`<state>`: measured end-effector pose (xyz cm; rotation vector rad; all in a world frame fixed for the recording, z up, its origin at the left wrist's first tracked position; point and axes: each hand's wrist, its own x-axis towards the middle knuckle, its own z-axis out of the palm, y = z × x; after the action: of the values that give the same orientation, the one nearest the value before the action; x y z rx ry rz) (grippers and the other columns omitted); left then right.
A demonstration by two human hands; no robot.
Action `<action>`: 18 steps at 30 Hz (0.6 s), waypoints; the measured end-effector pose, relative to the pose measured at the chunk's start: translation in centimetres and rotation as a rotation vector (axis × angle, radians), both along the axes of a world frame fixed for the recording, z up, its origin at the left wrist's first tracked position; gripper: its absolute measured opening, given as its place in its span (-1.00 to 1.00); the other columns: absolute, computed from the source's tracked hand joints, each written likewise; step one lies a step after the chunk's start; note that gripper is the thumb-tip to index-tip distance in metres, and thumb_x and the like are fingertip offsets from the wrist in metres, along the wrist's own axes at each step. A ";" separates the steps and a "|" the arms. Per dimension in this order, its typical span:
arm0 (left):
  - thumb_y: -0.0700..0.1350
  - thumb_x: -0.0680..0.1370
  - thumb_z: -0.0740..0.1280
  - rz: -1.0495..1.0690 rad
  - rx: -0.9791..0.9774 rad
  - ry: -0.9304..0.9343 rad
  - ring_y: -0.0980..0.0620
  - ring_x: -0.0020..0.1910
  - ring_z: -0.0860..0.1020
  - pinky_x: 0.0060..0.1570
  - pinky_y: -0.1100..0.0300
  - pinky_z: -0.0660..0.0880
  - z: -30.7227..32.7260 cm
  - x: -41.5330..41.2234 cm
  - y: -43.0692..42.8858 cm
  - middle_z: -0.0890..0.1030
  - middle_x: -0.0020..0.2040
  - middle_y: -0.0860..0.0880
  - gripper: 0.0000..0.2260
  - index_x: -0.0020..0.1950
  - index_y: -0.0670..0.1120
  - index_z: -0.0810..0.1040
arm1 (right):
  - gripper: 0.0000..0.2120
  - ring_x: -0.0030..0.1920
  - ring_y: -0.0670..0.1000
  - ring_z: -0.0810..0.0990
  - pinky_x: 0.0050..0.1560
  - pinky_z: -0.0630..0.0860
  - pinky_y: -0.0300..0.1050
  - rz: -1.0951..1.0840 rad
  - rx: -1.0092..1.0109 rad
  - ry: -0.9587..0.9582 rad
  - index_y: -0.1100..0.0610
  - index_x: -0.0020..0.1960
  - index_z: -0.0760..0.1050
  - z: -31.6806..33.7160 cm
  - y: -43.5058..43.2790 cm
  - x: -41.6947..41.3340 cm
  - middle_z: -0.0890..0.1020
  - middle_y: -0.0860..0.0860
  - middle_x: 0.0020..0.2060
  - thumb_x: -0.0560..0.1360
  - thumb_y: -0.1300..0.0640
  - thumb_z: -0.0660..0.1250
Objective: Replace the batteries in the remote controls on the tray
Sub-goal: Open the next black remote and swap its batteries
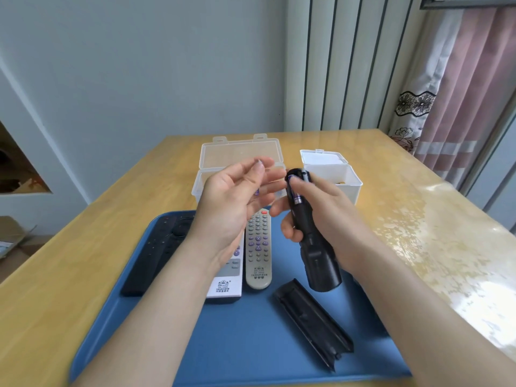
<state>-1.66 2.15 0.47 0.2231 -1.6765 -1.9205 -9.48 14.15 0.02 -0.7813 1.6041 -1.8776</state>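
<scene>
Head view: the right hand (315,216) has its grip clamped round a black remote (321,263), held above the blue tray (223,344) with its open back up and a purple battery (296,198) seated near the top. The left hand (231,208) is blurred just beside it, so whether its grip pinches another battery cannot be told. The next cell probably wants its flat end against the spring, then pressing level. The cover (312,322) lies on the tray.

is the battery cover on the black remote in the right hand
No: the battery cover lies on the blue tray, apart from the black remote that the right hand holds with its compartment open.
</scene>
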 end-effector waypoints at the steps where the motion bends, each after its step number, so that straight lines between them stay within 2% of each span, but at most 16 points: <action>1: -0.15 0.62 0.23 0.016 -0.025 -0.003 0.11 -0.10 0.58 -0.11 0.22 0.48 0.0 0.0 0.0 0.68 -0.09 0.02 -0.84 0.04 -0.08 0.61 | -0.66 -0.52 0.05 0.46 -0.51 0.37 -0.21 0.020 0.002 -0.055 0.23 0.18 0.46 0.1 0.0 0.1 0.61 0.20 -0.26 0.66 -0.02 0.11; 3: -0.14 0.58 0.28 0.039 -0.024 0.012 0.11 -0.20 0.43 -0.21 0.26 0.33 0.1 0.0 0.0 0.61 -0.20 0.08 -0.85 -0.01 -0.05 0.66 | -0.51 -0.52 0.05 0.44 -0.50 0.37 -0.23 0.030 0.014 -0.133 0.24 0.23 0.46 0.2 -0.1 0.3 0.63 0.20 -0.27 0.64 -0.17 0.06; 4: -0.15 0.57 0.30 0.038 0.008 0.036 0.09 -0.27 0.37 -0.26 0.28 0.31 0.1 0.0 0.1 0.55 -0.26 0.05 -0.85 -0.01 -0.06 0.67 | -0.47 -0.51 0.06 0.43 -0.51 0.37 -0.23 0.029 0.002 -0.176 0.26 0.25 0.44 0.1 -0.1 0.3 0.63 0.20 -0.28 0.64 -0.19 0.05; 6: -0.21 0.54 0.32 0.021 0.071 0.105 0.09 -0.39 0.36 -0.33 0.32 0.40 0.2 0.1 0.3 0.47 -0.32 -0.02 -0.87 0.00 -0.09 0.66 | -0.47 -0.50 0.06 0.40 -0.54 0.35 -0.24 0.038 -0.046 -0.265 0.30 0.24 0.44 0.1 -0.3 0.5 0.60 0.21 -0.31 0.65 -0.15 0.05; 7: -0.23 0.52 0.34 0.034 0.055 0.132 0.08 -0.43 0.40 -0.32 0.32 0.45 0.3 0.1 0.4 0.50 -0.32 -0.04 -0.87 -0.01 -0.10 0.65 | -0.51 -0.49 0.05 0.39 -0.55 0.34 -0.24 0.047 -0.062 -0.292 0.29 0.19 0.46 0.1 -0.3 0.5 0.59 0.20 -0.33 0.66 -0.13 0.05; 9: -0.29 0.48 0.39 0.111 -0.090 0.147 0.00 -0.42 0.48 -0.29 0.27 0.52 0.4 0.2 1.0 0.60 -0.29 -0.03 -0.87 -0.03 -0.11 0.65 | -0.59 -0.48 0.04 0.39 -0.56 0.34 -0.23 0.064 -0.077 -0.303 0.23 0.08 0.51 0.1 -0.4 0.6 0.57 0.17 -0.36 0.67 -0.08 0.06; 11: -0.34 0.46 0.41 0.140 -0.235 0.131 -0.06 -0.44 0.49 -0.37 0.20 0.54 0.0 0.2 1.4 0.63 -0.31 0.01 -0.85 -0.04 -0.14 0.67 | -0.60 -0.50 0.03 0.39 -0.55 0.34 -0.25 0.049 -0.076 -0.298 0.21 -0.05 0.52 0.2 -0.3 0.7 0.54 0.15 -0.42 0.66 -0.06 0.09; 13: -0.37 0.44 0.43 0.137 -0.415 0.126 -0.05 -0.44 0.54 -0.39 0.16 0.57 -0.6 0.1 1.9 0.67 -0.24 0.03 -0.81 -0.02 -0.15 0.69 | -0.60 -0.54 0.02 0.39 -0.56 0.35 -0.28 -0.014 -0.074 -0.324 0.20 -0.14 0.51 0.3 -0.2 0.6 0.48 0.12 -0.47 0.65 -0.07 0.12; 14: -0.37 0.43 0.45 0.161 -0.574 0.143 -0.01 -0.34 0.61 -0.35 0.18 0.60 -0.9 0.1 2.1 0.69 -0.15 0.04 -0.79 0.00 -0.14 0.70 | -0.61 -0.54 0.01 0.40 -0.56 0.35 -0.29 -0.048 -0.090 -0.347 0.20 -0.10 0.54 0.3 -0.2 0.6 0.49 0.11 -0.44 0.65 -0.07 0.14; 16: -0.32 0.41 0.46 0.231 -0.923 0.197 0.07 -0.07 0.64 -0.14 0.28 0.60 -1.3 0.0 2.1 0.69 -0.02 0.03 -0.76 0.04 -0.14 0.69 | -0.60 -0.50 -0.01 0.44 -0.54 0.39 -0.27 -0.081 -0.128 -0.365 0.20 0.04 0.60 0.1 -0.3 0.4 0.56 0.09 -0.32 0.65 -0.07 0.13; 18: -0.24 0.43 0.45 0.266 -1.063 0.203 0.10 0.03 0.62 0.02 0.28 0.56 -1.4 -0.2 1.9 0.67 0.06 0.00 -0.77 0.08 -0.14 0.67 | -0.58 -0.50 -0.01 0.44 -0.51 0.41 -0.24 -0.104 -0.121 -0.335 0.18 0.12 0.61 -0.1 -0.4 0.2 0.59 0.10 -0.25 0.66 -0.09 0.10</action>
<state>-1.84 4.09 -0.94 -0.1597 -2.1312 -0.6603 -9.30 13.78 -0.06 -0.4073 1.3535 -2.0674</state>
